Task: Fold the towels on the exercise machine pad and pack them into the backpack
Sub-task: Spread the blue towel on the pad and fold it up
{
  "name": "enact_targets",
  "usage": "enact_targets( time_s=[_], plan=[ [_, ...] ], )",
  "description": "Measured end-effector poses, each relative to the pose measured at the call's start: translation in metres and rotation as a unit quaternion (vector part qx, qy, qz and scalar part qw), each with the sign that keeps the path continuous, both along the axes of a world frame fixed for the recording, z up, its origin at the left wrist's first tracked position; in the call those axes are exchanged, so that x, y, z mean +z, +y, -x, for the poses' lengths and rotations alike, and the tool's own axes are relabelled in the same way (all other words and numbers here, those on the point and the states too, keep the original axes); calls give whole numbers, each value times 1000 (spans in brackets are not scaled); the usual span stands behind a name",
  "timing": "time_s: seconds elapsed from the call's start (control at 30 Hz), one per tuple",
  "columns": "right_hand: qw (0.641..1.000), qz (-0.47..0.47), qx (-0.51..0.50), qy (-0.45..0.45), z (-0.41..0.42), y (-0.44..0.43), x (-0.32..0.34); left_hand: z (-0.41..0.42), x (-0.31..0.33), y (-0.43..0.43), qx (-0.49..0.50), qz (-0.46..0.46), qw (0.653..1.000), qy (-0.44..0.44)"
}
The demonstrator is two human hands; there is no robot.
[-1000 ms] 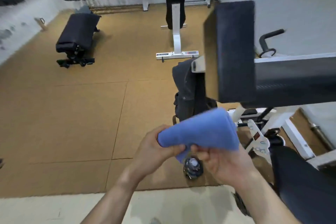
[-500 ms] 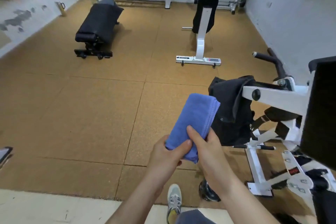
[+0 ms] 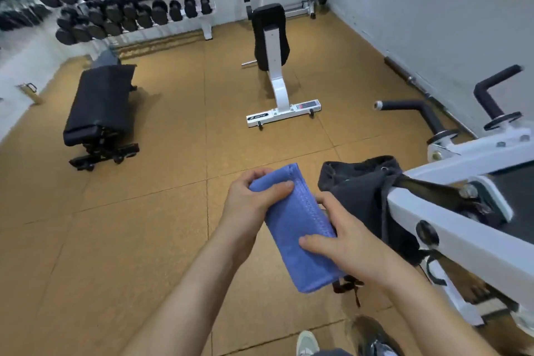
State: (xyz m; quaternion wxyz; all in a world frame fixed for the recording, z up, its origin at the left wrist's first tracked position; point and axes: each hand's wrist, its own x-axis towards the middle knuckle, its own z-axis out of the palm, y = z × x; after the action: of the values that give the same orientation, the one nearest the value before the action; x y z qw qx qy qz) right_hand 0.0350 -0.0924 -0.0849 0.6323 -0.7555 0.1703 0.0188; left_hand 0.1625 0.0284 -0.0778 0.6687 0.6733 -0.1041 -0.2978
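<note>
Left hand and right hand both grasp the folded blue towel, just beside the black backpack hanging on the white machine frame.

Both my arms are bare. They reach forward from the bottom of the view and come close together. My left hand grips the top end of the folded towel, with the thumb lying across it. My right hand holds its side lower down, thumb on top, fingers tucked behind.
</note>
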Motion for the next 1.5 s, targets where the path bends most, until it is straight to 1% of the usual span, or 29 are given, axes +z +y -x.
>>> enact_targets(
  time_s=[0.07, 0.17, 0.27, 0.43, 0.53, 0.63, 0.67, 0.7, 0.73, 0.77, 0.83, 0.87, 0.9, 0.97, 1.03, 1.07, 1.1, 1.13, 1.2, 1.27, 1.3, 1.4, 1.5],
  plan=[
    [999, -11, -8, 29, -17, -25, 2, -18, -3, -25, -12, 9, 1000, 22],
    [998, -40, -40, 20, -37, -47, -2, -39, -12, -65, -58, 2, 998, 35],
    [993, -63, -101, 10, -51, -68, -12, -62, -26, -101, -92, -23, 995, 28],
    [980, -49, -179, 64, -76, -117, -25, -114, -66, -161, -171, -67, 983, 17],
    [961, 26, -247, 120, -106, -147, -34, -156, -83, -201, -249, -72, 964, 57],
    [940, 95, -275, 175, -137, -176, -41, -199, -101, -241, -342, -64, 931, 113],
    [928, 125, -287, 202, -148, -186, -44, -213, -110, -255, -368, -70, 916, 141],
    [911, 171, -297, 231, -154, -193, -45, -221, -118, -265, -381, -84, 909, 148],
    [886, 227, -306, 262, -160, -200, -48, -229, -128, -278, -387, -104, 906, 137],
    [859, 278, -315, 293, -167, -207, -54, -237, -141, -292, -391, -131, 905, 105],
    [811, 332, -345, 335, -171, -214, -66, -247, -173, -313, -407, -192, 893, -9],
    [796, 338, -365, 343, -170, -216, -72, -249, -189, -321, -426, -219, 875, -68],
    [787, 343, -382, 344, -167, -216, -77, -249, -205, -329, -457, -244, 847, -122],
    [773, 338, -384, 375, -159, -216, -82, -245, -233, -341, -519, -290, 777, -207],
    [770, 317, -355, 425, -152, -219, -82, -238, -256, -355, -558, -305, 722, -272],
    [777, 309, -343, 428, -148, -220, -82, -232, -268, -360, -573, -317, 695, -296],
    [786, 305, -335, 422, -146, -221, -81, -226, -277, -364, -587, -335, 669, -310],
    [793, 304, -328, 413, -144, -220, -81, -221, -286, -365, -600, -357, 648, -304],
    [803, 311, -310, 404, -146, -219, -80, -212, -299, -363, -617, -389, 627, -274],
    [812, 301, -298, 401, -148, -217, -84, -206, -305, -358, -632, -399, 620, -239],
    [817, 298, -294, 397, -148, -218, -86, -204, -305, -355, -632, -403, 625, -218],
    [835, 289, -266, 385, -144, -225, -89, -204, -289, -349, -622, -388, 666, -141],
    [850, 293, -220, 378, -141, -233, -88, -209, -239, -354, -620, -326, 704, -113]
  ],
)
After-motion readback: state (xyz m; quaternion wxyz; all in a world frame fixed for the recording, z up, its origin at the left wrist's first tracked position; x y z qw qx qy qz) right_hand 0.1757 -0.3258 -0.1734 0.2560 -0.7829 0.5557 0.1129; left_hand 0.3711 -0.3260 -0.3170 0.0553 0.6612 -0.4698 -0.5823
